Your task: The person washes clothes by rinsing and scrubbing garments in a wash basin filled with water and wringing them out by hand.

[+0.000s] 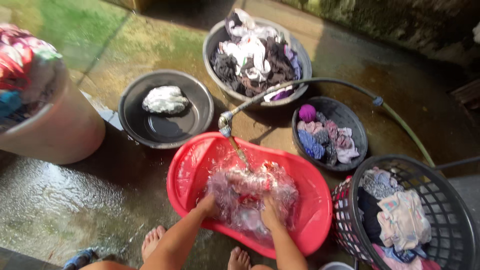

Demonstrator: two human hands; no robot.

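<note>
Both hands, left hand point(207, 204) and right hand point(270, 214), were sunk apart in the red tub point(312, 200), clamped on soaked cloth point(247, 192) under hose point(227, 122) water.

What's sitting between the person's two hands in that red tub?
In the head view, between the left hand and right hand lies a wet pinkish cloth in the red tub, with hose water pouring onto it.
</note>
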